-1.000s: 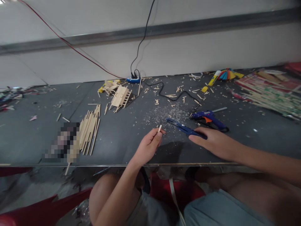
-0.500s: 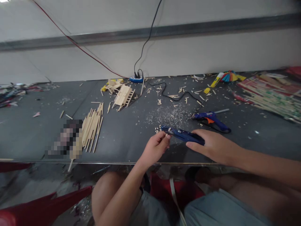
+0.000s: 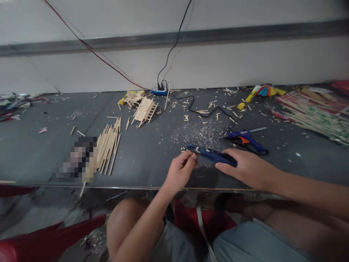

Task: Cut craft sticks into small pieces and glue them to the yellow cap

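1. While the left forearm slants up over the near edge of the table (image 3: 141, 156), the left hand (image 3: 180, 169) pinches a short pale stick (image 3: 194, 155), thumb and index finger nearly closed, other fingers curled beneath.
2. Stick's tip at the far end of the blue hand tool (image 3: 214, 155); exact contact too small to tell.
3. Right hand (image 3: 248, 168) wrapped round the tool's near end, thumb on the near side, forearm entering from the right. Tool lies slantwise between both hands, above the table.
4. Glue gun (image 3: 247, 139) just beyond the right hand; loose wooden sticks (image 3: 107, 150) well left of the left hand.
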Action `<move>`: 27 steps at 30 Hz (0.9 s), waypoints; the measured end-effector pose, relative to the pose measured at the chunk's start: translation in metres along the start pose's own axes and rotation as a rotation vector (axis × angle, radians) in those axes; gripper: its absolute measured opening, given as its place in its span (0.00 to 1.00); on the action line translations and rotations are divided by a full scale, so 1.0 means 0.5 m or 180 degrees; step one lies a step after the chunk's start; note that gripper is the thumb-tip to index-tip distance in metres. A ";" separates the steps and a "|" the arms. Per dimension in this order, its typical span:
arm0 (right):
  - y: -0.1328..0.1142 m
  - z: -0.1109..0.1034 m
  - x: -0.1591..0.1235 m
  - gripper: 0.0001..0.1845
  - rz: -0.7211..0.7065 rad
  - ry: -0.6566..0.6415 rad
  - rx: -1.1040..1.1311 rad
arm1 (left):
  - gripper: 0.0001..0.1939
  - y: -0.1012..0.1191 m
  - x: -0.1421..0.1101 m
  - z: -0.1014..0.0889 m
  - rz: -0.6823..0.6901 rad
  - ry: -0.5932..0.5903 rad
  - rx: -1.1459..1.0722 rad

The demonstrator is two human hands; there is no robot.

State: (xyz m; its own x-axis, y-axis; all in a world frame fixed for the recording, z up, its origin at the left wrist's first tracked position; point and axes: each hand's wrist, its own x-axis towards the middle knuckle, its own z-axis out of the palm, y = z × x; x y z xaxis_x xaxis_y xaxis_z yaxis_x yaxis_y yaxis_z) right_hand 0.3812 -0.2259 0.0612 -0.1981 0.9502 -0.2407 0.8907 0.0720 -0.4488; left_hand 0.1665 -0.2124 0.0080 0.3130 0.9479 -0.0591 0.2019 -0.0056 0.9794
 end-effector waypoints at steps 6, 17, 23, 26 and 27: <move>-0.008 0.000 0.002 0.27 -0.0034 0.0002 0.0019 | 0.16 0.002 -0.002 0.002 -0.0038 0.0092 0.0015; -0.012 0.000 0.005 0.29 0.0046 -0.0104 0.0048 | 0.14 0.003 -0.002 0.011 -0.0010 0.0335 -0.0193; -0.011 0.000 0.006 0.29 0.0048 -0.0095 0.0027 | 0.13 0.004 -0.002 0.013 0.0058 0.0398 -0.0229; -0.012 -0.001 0.007 0.29 0.0052 -0.0107 -0.0002 | 0.14 0.006 -0.002 0.012 0.0071 0.0412 -0.0165; -0.012 -0.001 0.007 0.29 0.0043 -0.0100 -0.0006 | 0.15 0.006 -0.002 0.012 0.0063 0.0406 -0.0147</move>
State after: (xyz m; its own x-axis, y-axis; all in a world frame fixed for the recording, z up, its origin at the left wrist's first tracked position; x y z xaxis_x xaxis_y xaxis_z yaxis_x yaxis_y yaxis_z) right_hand 0.3753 -0.2228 0.0635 -0.1988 0.9411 -0.2736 0.8942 0.0599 -0.4437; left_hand 0.1721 -0.2154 0.0099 0.1952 0.9806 -0.0174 0.1530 -0.0129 0.9881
